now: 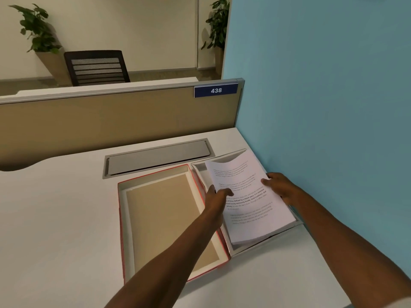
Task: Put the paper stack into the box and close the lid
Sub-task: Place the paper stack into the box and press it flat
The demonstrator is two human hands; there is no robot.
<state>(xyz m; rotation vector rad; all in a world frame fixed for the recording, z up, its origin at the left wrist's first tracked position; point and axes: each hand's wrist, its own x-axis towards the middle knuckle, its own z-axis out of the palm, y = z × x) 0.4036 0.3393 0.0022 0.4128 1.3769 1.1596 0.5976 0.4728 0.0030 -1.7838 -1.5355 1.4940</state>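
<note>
View from the head camera over a white worktop (55,218) in a corner formed by a tan partition (111,123) and a blue wall (322,85). A box lies opened flat: its red-edged lid (160,218), inner side up and showing a tan lining, rests on the left, joined along its right edge to the white box (264,242) on the right. The paper stack (246,196), printed with text on its top sheet, is held over the white box, its near end low inside the tray and its far end raised and slightly curled. The left hand (216,196) grips the stack's left edge, thumb on the top sheet and the other fingers hidden beneath. The right hand (281,187) is closed on the right edge, fingertips (265,181) resting on the printed face. Both forearms reach in from the bottom of the frame. Behind the box, a grey cable cover (158,156) is set into the worktop. A blue plate (215,90) on the partition reads 438. Beyond the partition stand a black chair (96,67) and two potted plants, one on the left (37,30) and one on the right (219,23).
</note>
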